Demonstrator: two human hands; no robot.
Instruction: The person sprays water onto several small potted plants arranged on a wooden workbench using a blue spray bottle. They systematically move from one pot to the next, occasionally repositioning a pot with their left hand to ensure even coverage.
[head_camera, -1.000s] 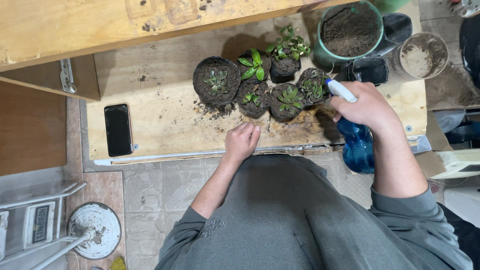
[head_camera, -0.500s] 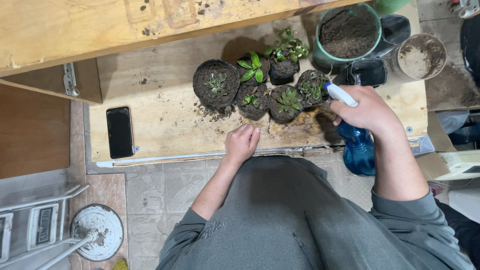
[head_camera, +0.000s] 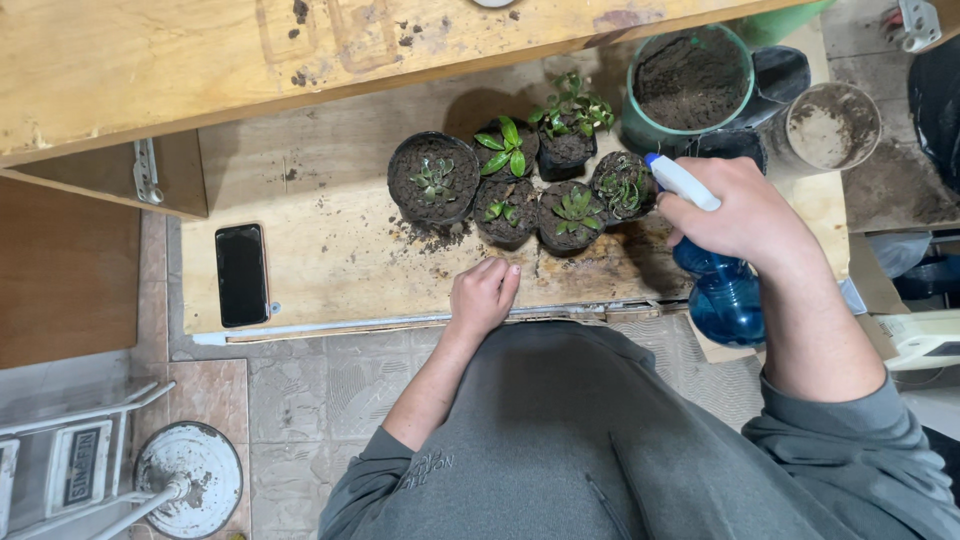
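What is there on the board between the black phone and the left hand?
In the head view, only bare wooden board lies between the phone and the left hand. The scattered soil sits farther back, below the pots.

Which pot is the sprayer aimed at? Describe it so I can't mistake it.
On the wooden board, find the cluster of small black pots. It is the front-row pot farthest right, just off the spray bottle nozzle in the right hand, holding a spiky green rosette.
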